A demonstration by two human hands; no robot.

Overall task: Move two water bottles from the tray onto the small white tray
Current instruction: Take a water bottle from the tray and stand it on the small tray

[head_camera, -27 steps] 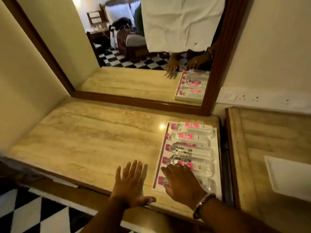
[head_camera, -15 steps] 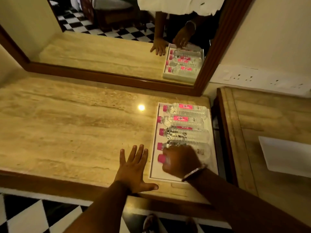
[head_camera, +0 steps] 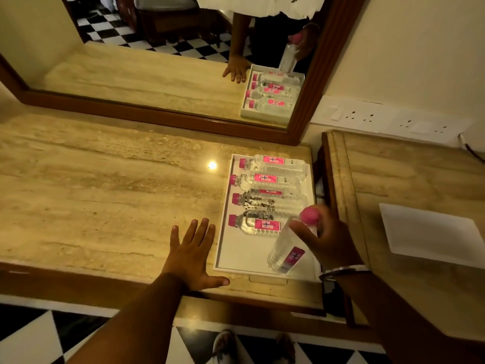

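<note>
A white tray (head_camera: pixel 236 254) lies on the marble counter, with several pink-capped water bottles (head_camera: pixel 267 179) lying side by side in its far half. My right hand (head_camera: pixel 330 240) is shut on the neck of one water bottle (head_camera: pixel 287 252), which hangs nearly upright and tilted above the tray's near right corner, its pink cap up. My left hand (head_camera: pixel 193 252) rests flat and open on the counter just left of the tray. The small white tray (head_camera: pixel 430 233) sits on the separate counter to the right.
A wood-framed mirror (head_camera: pixel 162 61) stands behind the counter and reflects the tray and my hands. A dark gap (head_camera: pixel 321 185) separates the two counters. White wall sockets (head_camera: pixel 380 118) run along the back right. Checkered floor (head_camera: pixel 31 334) lies below the near edge.
My right hand has lifted the nearest bottle off the tray and turned it from lying to nearly upright, moving it right. My left hand stays flat on the counter.
</note>
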